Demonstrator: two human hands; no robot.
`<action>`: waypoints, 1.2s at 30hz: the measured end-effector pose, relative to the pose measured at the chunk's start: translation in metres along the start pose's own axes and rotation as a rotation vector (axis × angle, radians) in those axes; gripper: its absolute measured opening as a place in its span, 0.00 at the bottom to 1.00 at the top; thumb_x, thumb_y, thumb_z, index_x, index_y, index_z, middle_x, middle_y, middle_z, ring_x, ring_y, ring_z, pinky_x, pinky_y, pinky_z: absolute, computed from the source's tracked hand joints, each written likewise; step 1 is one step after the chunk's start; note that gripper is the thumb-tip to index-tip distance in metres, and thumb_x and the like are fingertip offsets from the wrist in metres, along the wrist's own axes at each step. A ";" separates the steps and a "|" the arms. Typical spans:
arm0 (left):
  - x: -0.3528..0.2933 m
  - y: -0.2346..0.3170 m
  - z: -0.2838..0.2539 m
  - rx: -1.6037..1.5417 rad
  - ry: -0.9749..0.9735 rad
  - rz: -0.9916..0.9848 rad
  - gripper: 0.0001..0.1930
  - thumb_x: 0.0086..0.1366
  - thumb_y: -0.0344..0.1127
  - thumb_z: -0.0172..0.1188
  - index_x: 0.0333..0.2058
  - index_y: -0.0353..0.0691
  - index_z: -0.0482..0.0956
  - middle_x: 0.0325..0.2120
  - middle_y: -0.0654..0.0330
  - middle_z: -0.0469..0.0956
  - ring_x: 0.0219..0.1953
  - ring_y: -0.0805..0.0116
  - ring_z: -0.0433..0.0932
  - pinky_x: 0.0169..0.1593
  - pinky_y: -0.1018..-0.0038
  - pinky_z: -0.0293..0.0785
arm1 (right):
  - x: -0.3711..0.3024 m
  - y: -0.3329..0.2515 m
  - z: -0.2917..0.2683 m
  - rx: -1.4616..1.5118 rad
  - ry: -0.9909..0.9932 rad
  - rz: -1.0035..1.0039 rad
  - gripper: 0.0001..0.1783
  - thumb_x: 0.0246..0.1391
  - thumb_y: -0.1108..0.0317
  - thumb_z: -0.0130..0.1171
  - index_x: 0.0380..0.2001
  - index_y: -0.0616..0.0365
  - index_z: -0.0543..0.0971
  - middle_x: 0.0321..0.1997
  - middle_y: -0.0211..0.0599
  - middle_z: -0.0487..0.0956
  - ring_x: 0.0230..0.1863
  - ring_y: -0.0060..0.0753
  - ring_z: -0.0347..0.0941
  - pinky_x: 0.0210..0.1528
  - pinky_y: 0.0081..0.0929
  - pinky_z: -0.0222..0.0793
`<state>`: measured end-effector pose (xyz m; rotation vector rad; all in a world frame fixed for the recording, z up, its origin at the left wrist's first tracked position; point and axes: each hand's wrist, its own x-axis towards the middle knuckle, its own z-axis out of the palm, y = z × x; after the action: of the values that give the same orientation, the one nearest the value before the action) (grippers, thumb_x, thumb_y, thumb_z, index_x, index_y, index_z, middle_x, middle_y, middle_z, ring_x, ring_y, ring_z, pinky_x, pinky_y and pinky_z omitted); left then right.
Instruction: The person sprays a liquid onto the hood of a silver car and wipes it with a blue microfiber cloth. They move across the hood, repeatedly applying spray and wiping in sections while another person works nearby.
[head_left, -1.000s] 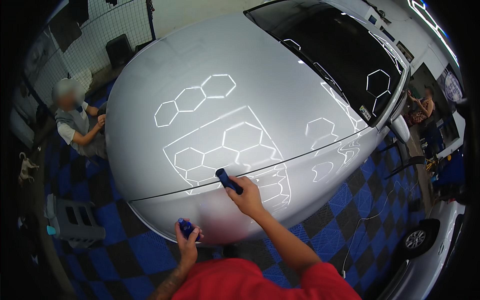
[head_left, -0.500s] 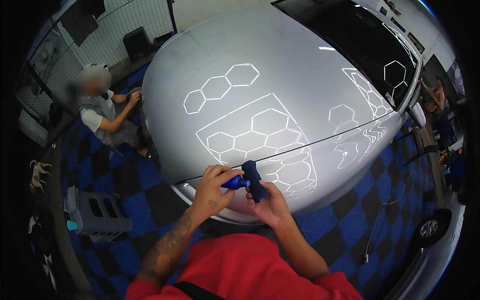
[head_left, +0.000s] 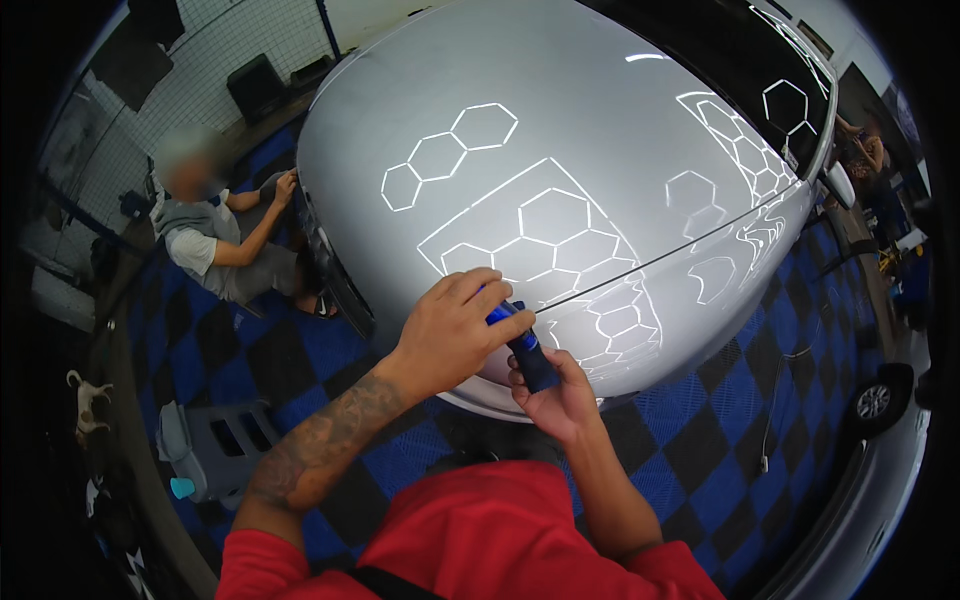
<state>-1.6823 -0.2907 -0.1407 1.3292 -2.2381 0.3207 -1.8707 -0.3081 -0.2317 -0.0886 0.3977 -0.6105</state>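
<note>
My left hand (head_left: 450, 325) is closed around a small blue bottle (head_left: 499, 313), mostly covered by the fingers and tilted down. The bottle's neck end meets a dark navy cloth-like applicator (head_left: 538, 370); whether liquid comes out cannot be seen. Held by its lower part, the applicator stands slanted in my right hand (head_left: 565, 405), whose fingers wrap it from below. Both hands are above the front corner of a silver car's hood (head_left: 400, 90), with bright hexagonal light reflections across the paint.
At the left, another person (head_left: 215, 220) sits low by the car's front. A grey plastic stool-like stand (head_left: 215, 450) is on the blue and black tiled floor (head_left: 340, 490). A dog (head_left: 90, 405) stands far left. Another car's wheel (head_left: 875, 400) and a cable (head_left: 768, 430) lie right.
My left hand has risen and turned over, tipping the bottle down onto the applicator. Both hands have shifted slightly right in view, and the view itself has moved.
</note>
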 end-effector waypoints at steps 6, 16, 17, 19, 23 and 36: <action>-0.014 -0.024 0.035 -0.540 0.040 -0.395 0.19 0.43 0.22 0.62 0.38 0.43 0.79 0.35 0.58 0.75 0.40 0.59 0.76 0.45 0.69 0.73 | 0.003 -0.019 -0.020 0.075 -0.055 -0.028 0.21 0.59 0.61 0.51 0.50 0.65 0.69 0.40 0.42 0.75 0.36 0.33 0.71 0.37 0.27 0.70; -0.092 -0.019 0.070 -1.223 0.027 -0.928 0.17 0.49 0.16 0.53 0.40 0.37 0.70 0.36 0.61 0.74 0.38 0.73 0.76 0.45 0.75 0.74 | 0.063 -0.323 -0.112 -1.293 0.867 -1.047 0.15 0.49 0.66 0.62 0.37 0.67 0.81 0.23 0.26 0.76 0.25 0.15 0.66 0.27 0.20 0.62; -0.098 -0.023 0.067 -1.198 0.025 -0.956 0.17 0.49 0.16 0.52 0.40 0.37 0.70 0.36 0.61 0.74 0.38 0.73 0.76 0.45 0.75 0.74 | 0.074 -0.349 -0.113 -1.599 1.034 -1.127 0.19 0.50 0.65 0.61 0.40 0.71 0.80 0.28 0.36 0.82 0.29 0.25 0.75 0.34 0.24 0.70; -0.106 -0.034 0.065 -1.174 0.055 -1.031 0.19 0.48 0.15 0.50 0.40 0.37 0.69 0.36 0.60 0.73 0.39 0.72 0.76 0.46 0.75 0.75 | 0.080 -0.384 -0.114 -1.832 1.137 -1.085 0.20 0.47 0.62 0.57 0.42 0.62 0.81 0.40 0.53 0.81 0.44 0.52 0.78 0.48 0.38 0.72; -0.116 -0.050 0.062 -1.168 0.103 -1.144 0.19 0.47 0.14 0.48 0.40 0.38 0.68 0.37 0.58 0.73 0.39 0.71 0.76 0.48 0.72 0.77 | 0.085 -0.416 -0.101 -2.008 1.403 -0.902 0.20 0.49 0.65 0.58 0.48 0.53 0.79 0.44 0.49 0.79 0.46 0.53 0.76 0.47 0.44 0.71; -0.128 -0.157 0.048 -1.267 -0.108 -0.947 0.19 0.48 0.16 0.50 0.40 0.37 0.69 0.36 0.61 0.71 0.40 0.74 0.74 0.46 0.74 0.76 | 0.118 -0.106 -0.105 -2.167 1.250 -1.147 0.16 0.53 0.70 0.56 0.46 0.52 0.81 0.43 0.43 0.77 0.42 0.46 0.72 0.43 0.40 0.68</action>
<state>-1.5113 -0.2936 -0.2586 1.3586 -1.1038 -1.2737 -1.8810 -0.4588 -0.3467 -2.2114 2.1793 -1.0090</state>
